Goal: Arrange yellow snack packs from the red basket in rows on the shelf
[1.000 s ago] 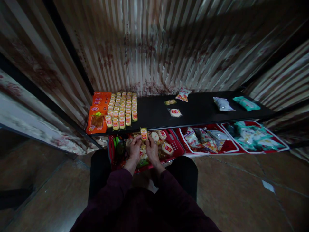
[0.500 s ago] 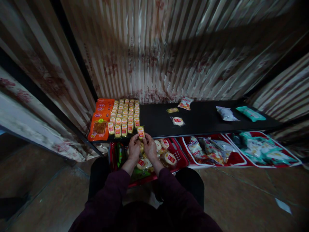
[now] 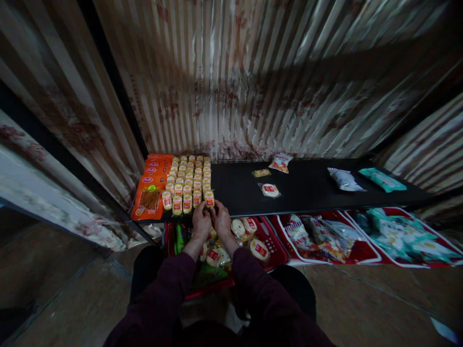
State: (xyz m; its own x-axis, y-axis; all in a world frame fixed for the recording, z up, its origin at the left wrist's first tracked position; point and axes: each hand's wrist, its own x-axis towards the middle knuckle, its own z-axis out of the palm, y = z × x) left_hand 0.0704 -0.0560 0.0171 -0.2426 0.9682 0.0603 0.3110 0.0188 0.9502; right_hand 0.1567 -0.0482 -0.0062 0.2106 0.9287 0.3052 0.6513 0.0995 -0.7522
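Observation:
Between the fingertips of my left hand (image 3: 201,221) and my right hand (image 3: 220,219) is a small packaged snack cake (image 3: 209,198) in clear and yellow wrapping with a red-and-white label. Both hands are closed on its lower end. It stands upright at the front right corner of the rows of matching packaged cakes (image 3: 187,185) on the black shelf (image 3: 238,197). Left of those rows lie orange snack packets (image 3: 148,197). Under my hands, a red basket (image 3: 269,241) holds round packaged cakes (image 3: 218,257) and green packets.
On the shelf's right part lie a small yellow packet (image 3: 261,173), a round packaged cake (image 3: 270,190), a red-and-white bag (image 3: 280,162), a white bag (image 3: 345,179) and a teal bag (image 3: 382,180). Two more red baskets (image 3: 365,250) of bags stand below. A curtain (image 3: 231,96) hangs behind.
Both hands have moved the packaged cake forward, from in front of the rows to the front right corner position beside the others. The camera view has shifted slightly.

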